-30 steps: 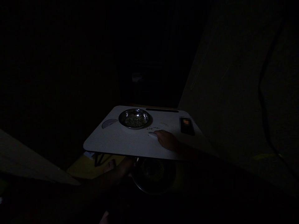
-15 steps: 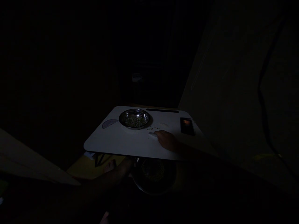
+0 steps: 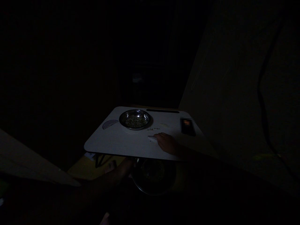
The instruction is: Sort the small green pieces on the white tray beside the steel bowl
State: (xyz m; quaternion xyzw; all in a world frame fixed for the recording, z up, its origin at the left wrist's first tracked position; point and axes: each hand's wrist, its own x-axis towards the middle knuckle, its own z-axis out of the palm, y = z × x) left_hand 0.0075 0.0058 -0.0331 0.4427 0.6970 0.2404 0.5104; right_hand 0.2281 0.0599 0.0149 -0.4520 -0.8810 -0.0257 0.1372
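Observation:
On the white folding table (image 3: 112, 140), my right hand (image 3: 166, 143) is closed on a small pale grey piece that looks like a folded cloth (image 3: 152, 138), pressed to the tabletop. Small seed-like bits (image 3: 153, 128) are scattered just beyond it. Left of them stands a shiny steel bowl (image 3: 135, 125) partly filled with greenish bits. Below the table's near edge, my left hand (image 3: 127, 165) grips the rim of a second, larger metal bowl (image 3: 150, 191). Greenish bits line its dark inside. Its far part is hidden under the table, and the left fingers are very dim.
A dark, pixelated rectangular thing (image 3: 187, 126) lies at the table's right side. A black slot (image 3: 162, 110) runs along the far edge. A wall with a dark cable (image 3: 262, 100) rises on the right. The surroundings are very dark.
My right hand has shifted slightly toward the table's near edge with the pale piece. My left hand and both bowls stay where they were.

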